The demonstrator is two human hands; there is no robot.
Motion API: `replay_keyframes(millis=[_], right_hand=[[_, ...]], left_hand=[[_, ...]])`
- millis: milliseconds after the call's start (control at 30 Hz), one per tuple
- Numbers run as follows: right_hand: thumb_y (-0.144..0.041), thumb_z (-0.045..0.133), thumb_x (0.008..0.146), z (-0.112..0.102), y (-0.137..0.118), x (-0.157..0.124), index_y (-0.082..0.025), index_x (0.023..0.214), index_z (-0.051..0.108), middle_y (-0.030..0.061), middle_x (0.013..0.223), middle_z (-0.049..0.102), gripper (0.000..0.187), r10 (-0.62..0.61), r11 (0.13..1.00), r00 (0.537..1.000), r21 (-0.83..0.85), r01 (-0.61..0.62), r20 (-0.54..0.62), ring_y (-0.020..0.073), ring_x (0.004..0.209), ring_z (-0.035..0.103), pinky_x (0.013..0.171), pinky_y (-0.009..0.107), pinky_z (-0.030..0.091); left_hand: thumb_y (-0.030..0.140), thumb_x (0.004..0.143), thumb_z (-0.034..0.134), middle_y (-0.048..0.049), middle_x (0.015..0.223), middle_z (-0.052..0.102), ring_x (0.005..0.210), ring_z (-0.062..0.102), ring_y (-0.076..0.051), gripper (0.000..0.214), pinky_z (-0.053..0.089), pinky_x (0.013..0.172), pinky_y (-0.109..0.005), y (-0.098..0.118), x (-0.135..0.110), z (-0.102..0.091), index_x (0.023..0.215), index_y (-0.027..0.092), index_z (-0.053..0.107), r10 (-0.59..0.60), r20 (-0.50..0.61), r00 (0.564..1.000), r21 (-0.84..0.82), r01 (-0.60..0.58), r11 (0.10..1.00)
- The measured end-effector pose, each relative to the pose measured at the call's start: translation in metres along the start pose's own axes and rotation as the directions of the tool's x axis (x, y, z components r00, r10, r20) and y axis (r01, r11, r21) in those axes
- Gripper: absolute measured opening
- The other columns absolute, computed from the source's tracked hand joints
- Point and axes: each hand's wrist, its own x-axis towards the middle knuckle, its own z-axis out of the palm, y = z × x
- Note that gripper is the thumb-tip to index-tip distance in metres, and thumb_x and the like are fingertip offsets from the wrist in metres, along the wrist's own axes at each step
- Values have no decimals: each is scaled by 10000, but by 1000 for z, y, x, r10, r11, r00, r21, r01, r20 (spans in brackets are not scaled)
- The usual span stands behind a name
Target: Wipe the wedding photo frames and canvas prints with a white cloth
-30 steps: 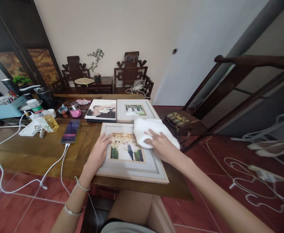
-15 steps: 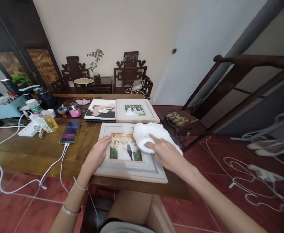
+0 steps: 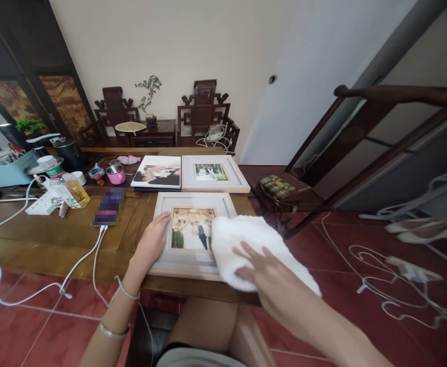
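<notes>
A pale-framed photo frame point(image 3: 192, 201) lies flat near the front edge of a wooden table point(image 3: 55, 234). My left hand point(image 3: 152, 243) rests open and flat on the frame's left border. My right hand point(image 3: 263, 272) presses a white fluffy cloth point(image 3: 246, 242) onto the frame's lower right corner, fingers spread over the cloth. The cloth hides that corner and hangs past the table's edge.
Behind the near frame lie a second framed photo point(image 3: 212, 173) and a photo album point(image 3: 156, 173). A phone point(image 3: 108, 206) on a white cable, a power strip point(image 3: 42, 205), a bottle point(image 3: 68, 188) and a pink cup point(image 3: 116, 174) sit to the left. Cables trail over the red floor at right point(image 3: 395, 270).
My right hand has slid the white cloth from the frame's upper right corner down to its lower right corner, toward me. The left hand has stayed on the frame.
</notes>
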Motion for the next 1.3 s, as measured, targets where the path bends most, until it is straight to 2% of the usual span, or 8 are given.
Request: replay_keyframes(millis=[167, 267, 467, 567, 733, 967, 1133, 1300], right_hand=[[64, 386, 553, -4, -2, -11, -208, 1027, 669, 103, 1355, 479, 616, -10, 999, 1000, 51, 10, 5, 296, 1315, 313, 1032, 523, 315], [74, 375, 584, -8, 16, 20, -182, 1062, 649, 120, 1345, 485, 607, 30, 999, 999, 14, -30, -30, 290, 1298, 348, 1034, 502, 319], [50, 377, 654, 3, 63, 102, -119, 1170, 570, 158, 1384, 421, 576, 162, 985, 951, -19, -173, -264, 313, 1276, 364, 983, 486, 356], [40, 393, 670, 4, 67, 119, -115, 1165, 578, 158, 1361, 453, 551, 136, 987, 958, -48, -153, -253, 325, 1291, 332, 987, 494, 336], [59, 395, 637, -7, 41, 83, -125, 1096, 643, 151, 1348, 476, 553, 7, 997, 993, -71, -15, -115, 336, 1326, 265, 1030, 553, 259], [70, 363, 566, -16, 3, -1, -224, 991, 704, 44, 1382, 450, 619, -65, 988, 997, 146, 57, 47, 260, 1356, 220, 1088, 525, 214], [18, 426, 605, -4, -31, 11, -189, 1029, 691, 104, 1415, 394, 542, -36, 986, 998, 164, 28, 43, 338, 1350, 192, 1083, 586, 137], [-65, 471, 721, 9, -63, 50, -154, 1053, 667, 146, 1416, 385, 395, -156, 973, 987, 169, 159, -29, 359, 1349, 173, 1079, 592, 106]], left_hand=[[-22, 786, 350, -107, 1321, 514, 1243, 462, -199, 486, 373, 1064, -377, 0, 2, -1, 1200, 132, 554, 8, 35, 999, 39, -9, 999], [-44, 765, 352, -106, 1302, 531, 1237, 470, -196, 501, 372, 1068, -367, 1, 2, -2, 1183, 130, 568, 26, 33, 999, 47, -28, 999], [-58, 742, 352, -107, 1290, 541, 1229, 478, -201, 526, 379, 1064, -375, 2, 2, -6, 1183, 130, 569, 37, 44, 998, 39, -38, 999], [-50, 747, 354, -109, 1286, 544, 1218, 489, -205, 513, 379, 1064, -372, 3, 3, -7, 1175, 125, 577, 25, 49, 998, 37, -27, 999], [-30, 774, 348, -112, 1302, 532, 1222, 485, -207, 489, 387, 1055, -394, 4, 3, -5, 1178, 127, 575, -8, 38, 999, 8, 8, 1000], [-16, 777, 370, -93, 1297, 539, 1217, 489, -201, 467, 379, 1060, -406, 0, 1, 0, 1149, 155, 594, -28, -4, 1000, -42, 28, 999], [-21, 772, 367, -104, 1295, 538, 1217, 488, -206, 468, 381, 1059, -404, 1, 2, 0, 1149, 135, 594, -21, 1, 1000, -43, 21, 999], [-26, 779, 355, -97, 1287, 546, 1214, 491, -190, 475, 383, 1058, -387, 4, 3, -3, 1162, 139, 583, -7, 5, 1000, -23, 7, 1000]])
